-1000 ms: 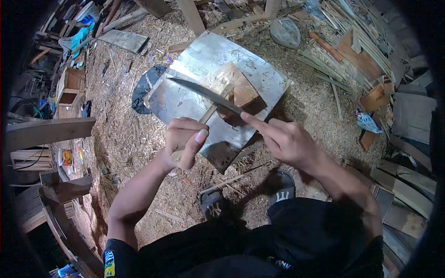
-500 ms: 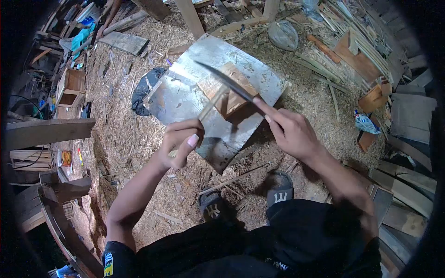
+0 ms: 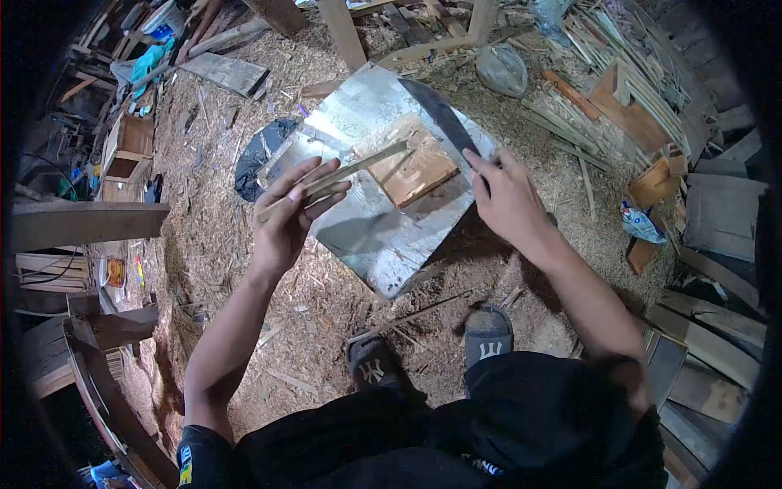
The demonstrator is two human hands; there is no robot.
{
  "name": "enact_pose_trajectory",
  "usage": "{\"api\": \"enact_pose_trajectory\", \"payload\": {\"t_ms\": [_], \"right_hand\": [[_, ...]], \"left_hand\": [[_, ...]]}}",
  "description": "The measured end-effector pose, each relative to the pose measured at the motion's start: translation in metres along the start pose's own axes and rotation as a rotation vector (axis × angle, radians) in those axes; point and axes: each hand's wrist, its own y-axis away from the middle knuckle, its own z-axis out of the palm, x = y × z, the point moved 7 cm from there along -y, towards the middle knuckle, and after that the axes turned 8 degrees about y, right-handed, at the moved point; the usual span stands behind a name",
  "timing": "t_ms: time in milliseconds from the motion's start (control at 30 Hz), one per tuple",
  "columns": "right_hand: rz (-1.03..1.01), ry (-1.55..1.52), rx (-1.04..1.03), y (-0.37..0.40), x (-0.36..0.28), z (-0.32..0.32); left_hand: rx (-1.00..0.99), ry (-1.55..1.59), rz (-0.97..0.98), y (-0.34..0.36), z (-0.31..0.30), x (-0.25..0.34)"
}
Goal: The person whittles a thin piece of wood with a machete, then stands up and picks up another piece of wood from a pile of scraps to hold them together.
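A thin wooden stick [image 3: 371,159] lies across the palm of my left hand [image 3: 292,213], held by the thumb with the other fingers spread behind it. Its far end reaches over a square wooden block [image 3: 417,167], which rests on a grey metal-topped board [image 3: 358,244]. In my right hand [image 3: 515,204] is a dark, long-bladed knife [image 3: 440,116], gripped at its handle. The blade points up and left, beyond the block's right side, apart from the stick.
Wood shavings [image 3: 220,236] cover the ground. A black plastic bag [image 3: 259,163] lies left of the board, a clear bag [image 3: 501,69] beyond it. Sandals [image 3: 489,330] stand below. Planks [image 3: 709,334] lie at the right, and an open wooden box [image 3: 130,147] sits at the left.
The knife has moved right, away from the stick, and its blade has turned more upright. My left hand has shifted left and turned, its fingers opening out around the stick.
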Motion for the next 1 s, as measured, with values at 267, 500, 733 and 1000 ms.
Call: {"api": "enact_pose_trajectory", "payload": {"t_ms": [267, 500, 733, 1000], "right_hand": [[-0.201, 0.229, 0.132, -0.013, -0.015, -0.026], [-0.051, -0.496, -0.076, -0.023, -0.043, -0.023], [0.082, -0.8, -0.291, -0.023, -0.043, 0.002], [-0.13, -0.575, -0.032, -0.018, -0.052, -0.02]], "left_hand": [[0.003, 0.221, -0.064, -0.002, -0.015, -0.003], [-0.043, 0.294, -0.093, 0.001, -0.015, -0.005], [-0.114, 0.299, -0.064, 0.003, -0.009, 0.002], [-0.128, 0.191, -0.057, 0.0, 0.002, 0.011]]}}
